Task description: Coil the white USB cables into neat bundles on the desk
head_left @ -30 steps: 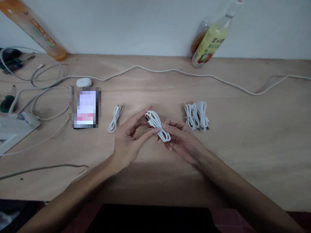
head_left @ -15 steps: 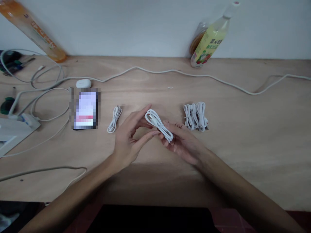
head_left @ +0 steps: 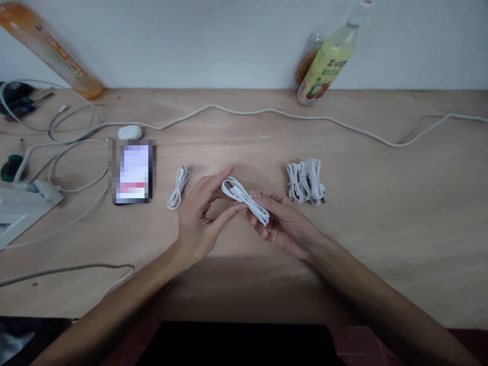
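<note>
A coiled white charging cable (head_left: 259, 209) is raised over the table, tied at its middle, with a white plug lying along the upper loop. My right hand (head_left: 285, 223) pinches its middle and lower end, thumb on top and fingers beneath. At the upper loop, my left hand (head_left: 198, 216) has its thumb tip against the middle of the coil and its index finger stretched out; its other fingertips are partly hidden behind the loop. Left of that hand lies another coiled white cable (head_left: 178, 188). Several bundled white cables (head_left: 305, 182) sit side by side beyond my right hand.
A phone (head_left: 133, 173) with a lit screen lies at left, below a white earbud case (head_left: 130, 132). One long white cord (head_left: 267, 110) crosses the back. An orange bottle (head_left: 57, 56) and a yellow bottle (head_left: 324, 66) stand by the wall. Loose cords and a white power strip (head_left: 28, 203) occupy the left.
The cable coil has shifted slightly left and turned in my right hand, so more of its plug faces up. My left hand keeps nearly the same pose. The view has shifted a little.
</note>
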The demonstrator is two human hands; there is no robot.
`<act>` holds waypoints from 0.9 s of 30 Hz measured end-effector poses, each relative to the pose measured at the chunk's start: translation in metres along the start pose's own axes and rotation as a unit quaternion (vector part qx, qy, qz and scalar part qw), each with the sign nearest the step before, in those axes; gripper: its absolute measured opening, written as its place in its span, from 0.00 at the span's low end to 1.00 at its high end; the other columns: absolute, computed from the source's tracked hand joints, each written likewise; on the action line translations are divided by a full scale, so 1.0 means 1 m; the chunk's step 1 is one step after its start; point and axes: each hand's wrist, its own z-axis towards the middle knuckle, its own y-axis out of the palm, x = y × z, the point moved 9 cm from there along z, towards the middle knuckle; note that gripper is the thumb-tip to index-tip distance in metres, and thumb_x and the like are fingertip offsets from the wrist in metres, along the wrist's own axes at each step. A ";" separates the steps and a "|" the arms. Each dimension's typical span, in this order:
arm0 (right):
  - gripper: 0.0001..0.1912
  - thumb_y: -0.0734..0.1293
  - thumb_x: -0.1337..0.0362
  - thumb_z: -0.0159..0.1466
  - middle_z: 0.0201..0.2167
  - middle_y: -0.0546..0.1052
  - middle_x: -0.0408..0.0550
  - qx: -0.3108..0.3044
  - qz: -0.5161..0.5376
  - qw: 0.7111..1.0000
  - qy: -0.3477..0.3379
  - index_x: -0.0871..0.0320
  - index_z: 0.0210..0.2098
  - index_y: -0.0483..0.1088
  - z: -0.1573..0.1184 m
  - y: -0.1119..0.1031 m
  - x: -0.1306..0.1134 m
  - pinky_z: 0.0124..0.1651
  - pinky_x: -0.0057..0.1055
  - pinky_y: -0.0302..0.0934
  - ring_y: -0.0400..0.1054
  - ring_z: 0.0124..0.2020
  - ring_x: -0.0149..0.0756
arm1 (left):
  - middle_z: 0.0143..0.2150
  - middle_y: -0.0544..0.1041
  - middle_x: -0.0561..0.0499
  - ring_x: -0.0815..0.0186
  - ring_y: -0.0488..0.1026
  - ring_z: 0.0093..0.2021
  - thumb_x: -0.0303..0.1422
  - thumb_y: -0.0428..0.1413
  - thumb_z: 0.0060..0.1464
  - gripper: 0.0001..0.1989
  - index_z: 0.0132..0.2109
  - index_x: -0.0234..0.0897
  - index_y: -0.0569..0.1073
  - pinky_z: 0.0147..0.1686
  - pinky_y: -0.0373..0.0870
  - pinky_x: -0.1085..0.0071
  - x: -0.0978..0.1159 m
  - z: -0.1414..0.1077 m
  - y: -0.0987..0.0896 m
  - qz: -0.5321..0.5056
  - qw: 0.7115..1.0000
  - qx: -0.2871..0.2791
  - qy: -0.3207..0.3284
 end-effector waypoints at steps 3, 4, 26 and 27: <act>0.24 0.83 0.45 0.59 0.23 0.77 0.37 0.009 -0.001 1.000 -0.005 0.57 0.30 0.74 -0.001 0.000 -0.001 0.18 0.19 0.56 0.65 0.17 0.22 | 0.55 0.83 0.48 0.62 0.82 0.51 0.30 0.71 0.62 0.34 0.72 0.53 0.75 0.54 0.83 0.65 0.001 0.000 0.000 0.009 1.000 0.001 0.003; 0.24 0.83 0.45 0.58 0.23 0.77 0.37 0.011 0.000 1.000 -0.006 0.56 0.30 0.74 -0.001 0.000 -0.001 0.18 0.19 0.56 0.65 0.17 0.22 | 0.55 0.83 0.48 0.62 0.82 0.51 0.30 0.71 0.62 0.34 0.72 0.54 0.75 0.54 0.82 0.65 0.001 0.000 0.000 0.009 1.000 0.001 0.003; 0.25 0.83 0.45 0.58 0.19 0.77 0.37 0.035 -0.024 0.998 -0.045 0.55 0.26 0.73 -0.001 -0.004 -0.007 0.17 0.21 0.55 0.63 0.15 0.24 | 0.56 0.85 0.44 0.60 0.84 0.52 0.32 0.70 0.64 0.26 0.67 0.44 0.79 0.55 0.84 0.62 -0.007 -0.001 0.004 -0.047 0.996 -0.010 -0.079; 0.25 0.83 0.44 0.57 0.18 0.77 0.37 0.036 -0.021 0.998 -0.045 0.55 0.26 0.73 0.000 -0.004 -0.008 0.17 0.21 0.55 0.62 0.15 0.24 | 0.56 0.85 0.44 0.60 0.84 0.51 0.32 0.69 0.64 0.25 0.67 0.43 0.80 0.55 0.84 0.63 -0.009 -0.001 0.005 -0.052 0.995 -0.011 -0.088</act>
